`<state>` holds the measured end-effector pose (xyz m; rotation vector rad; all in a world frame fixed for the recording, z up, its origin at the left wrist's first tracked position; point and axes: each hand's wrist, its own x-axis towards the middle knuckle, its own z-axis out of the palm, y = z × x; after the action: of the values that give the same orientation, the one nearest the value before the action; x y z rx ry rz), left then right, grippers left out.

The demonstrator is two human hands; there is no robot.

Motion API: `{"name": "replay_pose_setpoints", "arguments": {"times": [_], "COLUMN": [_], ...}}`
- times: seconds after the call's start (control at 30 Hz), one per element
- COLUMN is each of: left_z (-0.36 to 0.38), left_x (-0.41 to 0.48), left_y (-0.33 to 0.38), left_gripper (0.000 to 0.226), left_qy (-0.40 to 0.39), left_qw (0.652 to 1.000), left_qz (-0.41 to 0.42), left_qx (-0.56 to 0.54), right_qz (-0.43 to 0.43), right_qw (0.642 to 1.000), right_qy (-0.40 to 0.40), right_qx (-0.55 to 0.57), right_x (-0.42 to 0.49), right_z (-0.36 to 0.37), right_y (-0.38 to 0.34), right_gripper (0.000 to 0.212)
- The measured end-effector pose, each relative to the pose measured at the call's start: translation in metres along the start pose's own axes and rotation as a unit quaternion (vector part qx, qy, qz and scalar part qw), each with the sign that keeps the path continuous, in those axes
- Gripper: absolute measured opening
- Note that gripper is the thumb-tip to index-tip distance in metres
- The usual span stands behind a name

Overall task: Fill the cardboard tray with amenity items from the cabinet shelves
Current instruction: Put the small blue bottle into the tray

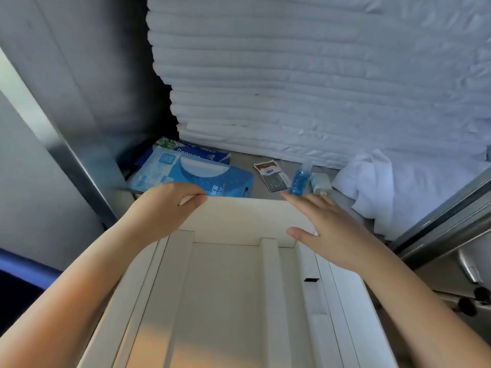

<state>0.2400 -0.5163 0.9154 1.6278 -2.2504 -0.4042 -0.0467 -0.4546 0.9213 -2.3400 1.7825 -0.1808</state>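
A white cardboard tray [239, 288] fills the lower middle of the view, with nothing in it and its far wall against the shelf edge. My left hand [164, 208] grips the far left corner of that wall. My right hand [326, 229] hovers with straight fingers over the tray's far right corner, fingertips close to a small blue bottle [299, 181]. On the shelf behind lie blue wipe packs [191, 173], a few sachets [273, 176] and a small white box [320, 183].
A tall stack of folded white linen [292, 88] rises at the back of the shelf. A crumpled white cloth [385, 189] lies at the right. Cabinet frame [79, 155] stands left; a metal door edge and handle [467, 264] at right.
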Motion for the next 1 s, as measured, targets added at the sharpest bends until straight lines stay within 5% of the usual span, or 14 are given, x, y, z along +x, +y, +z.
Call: {"name": "replay_pose_setpoints", "arguments": {"times": [0.8,1.0], "left_z": [0.003,0.002], "left_x": [0.002,0.007], "left_y": [0.013,0.016], "left_gripper": [0.022,0.022], "left_qy": [0.012,0.003], "left_qw": [0.997,0.996], "left_qz": [-0.068,-0.079], "left_qx": [-0.031,-0.033], "right_qz": [-0.062,-0.044], "right_qw": [0.997,0.981], "right_qy": [0.033,0.1], "right_qx": [0.014,0.16], "right_x": [0.007,0.021], "right_z": [-0.001,0.0], "right_y": [0.021,0.033], "right_gripper": [0.049,0.036]}}
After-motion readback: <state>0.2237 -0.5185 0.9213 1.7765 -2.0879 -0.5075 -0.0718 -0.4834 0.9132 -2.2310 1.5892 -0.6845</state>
